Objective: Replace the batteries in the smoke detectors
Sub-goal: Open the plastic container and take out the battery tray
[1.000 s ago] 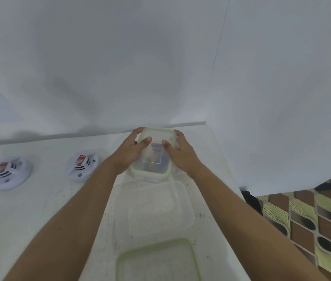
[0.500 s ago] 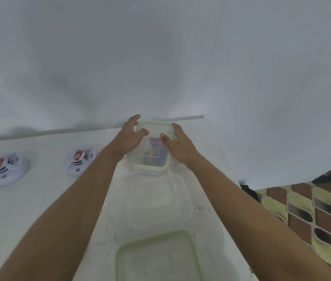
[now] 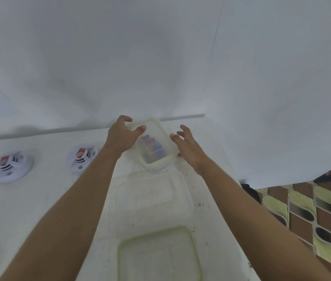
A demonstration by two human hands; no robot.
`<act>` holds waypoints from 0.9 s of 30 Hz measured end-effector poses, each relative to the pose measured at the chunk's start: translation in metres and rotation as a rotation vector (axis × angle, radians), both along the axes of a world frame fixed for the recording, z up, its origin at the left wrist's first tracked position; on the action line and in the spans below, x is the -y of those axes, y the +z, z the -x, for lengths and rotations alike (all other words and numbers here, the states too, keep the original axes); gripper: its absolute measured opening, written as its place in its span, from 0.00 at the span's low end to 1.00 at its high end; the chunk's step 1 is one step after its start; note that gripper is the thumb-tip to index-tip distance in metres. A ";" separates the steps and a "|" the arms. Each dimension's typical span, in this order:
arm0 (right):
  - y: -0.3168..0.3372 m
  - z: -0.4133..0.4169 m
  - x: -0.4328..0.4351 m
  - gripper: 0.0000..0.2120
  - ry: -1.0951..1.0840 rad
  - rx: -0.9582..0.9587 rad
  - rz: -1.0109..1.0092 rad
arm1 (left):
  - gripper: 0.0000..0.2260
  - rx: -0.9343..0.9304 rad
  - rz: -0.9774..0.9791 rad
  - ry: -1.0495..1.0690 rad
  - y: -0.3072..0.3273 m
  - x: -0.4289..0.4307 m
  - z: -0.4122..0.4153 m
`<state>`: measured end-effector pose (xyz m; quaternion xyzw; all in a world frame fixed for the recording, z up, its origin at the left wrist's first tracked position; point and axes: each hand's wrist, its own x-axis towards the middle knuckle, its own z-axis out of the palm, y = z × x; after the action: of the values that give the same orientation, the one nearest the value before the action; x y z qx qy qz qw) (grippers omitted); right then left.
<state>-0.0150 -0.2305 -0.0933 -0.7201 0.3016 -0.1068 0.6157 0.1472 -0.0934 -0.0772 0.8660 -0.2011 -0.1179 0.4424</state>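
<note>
A small clear box with a green-rimmed lid point(image 3: 154, 145) stands at the back of the white counter, with coloured batteries dimly visible inside. My left hand point(image 3: 123, 136) grips its left side, fingers over the far edge and thumb on the lid. My right hand point(image 3: 187, 146) hovers just right of the box, fingers spread, off the lid. Two white round smoke detectors lie face up to the left: one point(image 3: 81, 158) near my left forearm, the other point(image 3: 11, 166) farther left, each showing a red-labelled battery.
A larger clear container point(image 3: 152, 197) sits in front of the small box, and a green-rimmed lid point(image 3: 158, 254) lies nearest me. White walls close the back and right. The counter's right edge point(image 3: 229, 179) drops to a patterned floor point(image 3: 312, 209).
My right hand has come off the small box and opened. The box has turned slightly under my left hand, and the view has shifted a little.
</note>
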 end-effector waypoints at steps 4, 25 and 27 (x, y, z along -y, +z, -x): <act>-0.003 0.007 -0.004 0.36 0.012 -0.002 0.021 | 0.27 -0.117 0.046 0.146 -0.002 -0.019 0.010; 0.008 -0.001 -0.021 0.22 -0.175 -0.041 0.006 | 0.31 -0.405 0.157 0.247 -0.007 -0.056 0.024; 0.010 -0.002 -0.021 0.22 -0.183 -0.043 0.017 | 0.27 -0.352 0.119 0.247 -0.007 -0.056 0.025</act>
<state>-0.0128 -0.2090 -0.0836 -0.6969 0.3785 -0.1498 0.5904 0.1219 -0.0374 -0.0838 0.8225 -0.0197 -0.2002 0.5320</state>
